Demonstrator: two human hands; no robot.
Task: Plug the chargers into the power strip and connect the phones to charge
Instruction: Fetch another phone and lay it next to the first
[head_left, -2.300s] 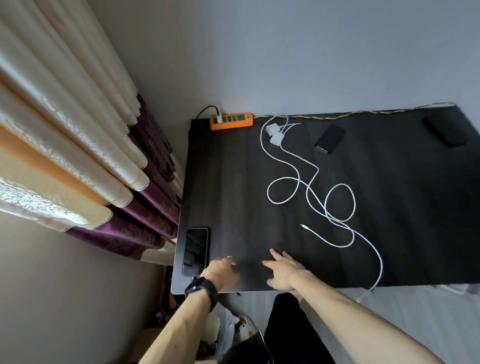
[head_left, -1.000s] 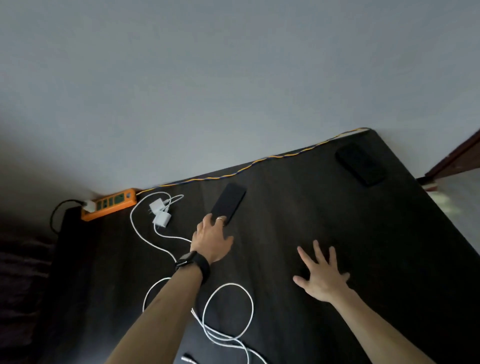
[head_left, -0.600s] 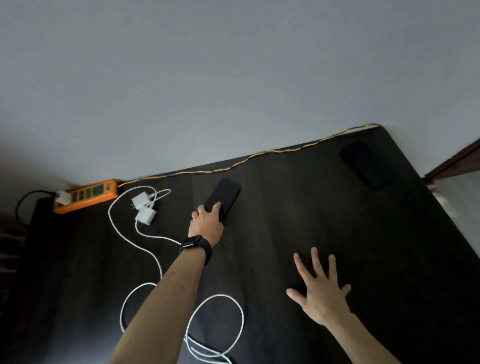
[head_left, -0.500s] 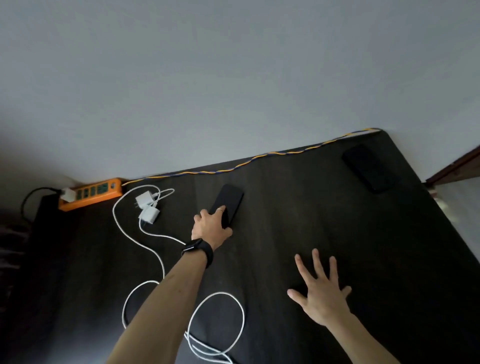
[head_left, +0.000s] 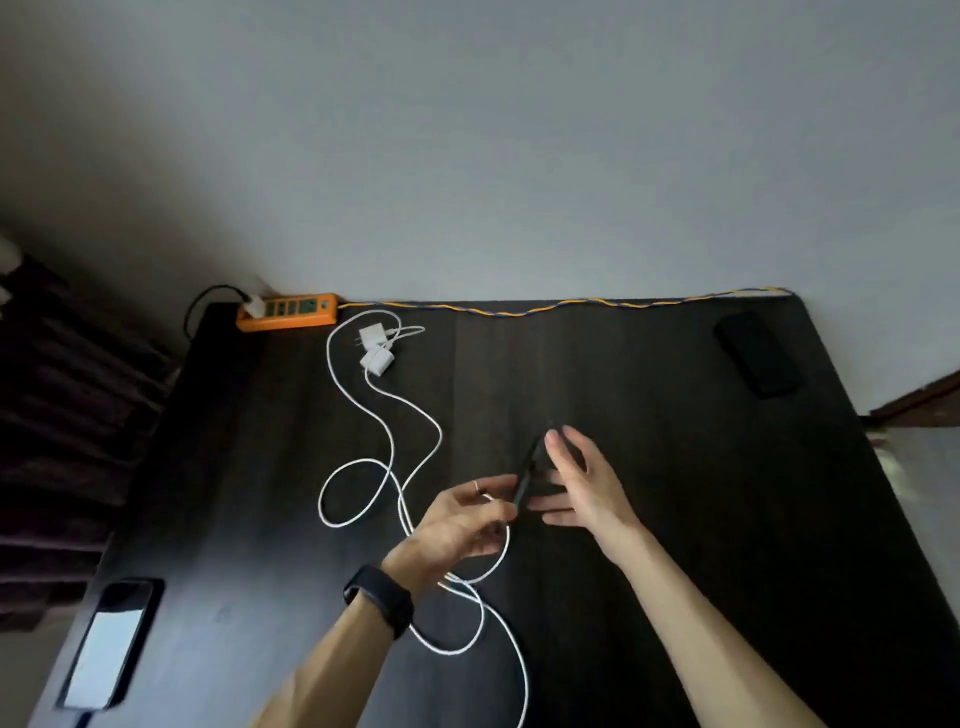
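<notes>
While the left hand (head_left: 457, 525) is pinching the lower end of one dark phone (head_left: 525, 480), holding it edge-on above the table (head_left: 675, 493), I am counting three phones. These are the dark phone, a second phone (head_left: 111, 644) lying at the near left corner, and a third phone (head_left: 756, 353) lying at the far right corner. Right hand (head_left: 582, 483) is hovering spread, fingers straight, just beside the dark phone. Two white chargers (head_left: 378, 359) are lying unplugged near the one orange power strip (head_left: 288, 310), with two white cables (head_left: 439, 434) trailing from them.
</notes>
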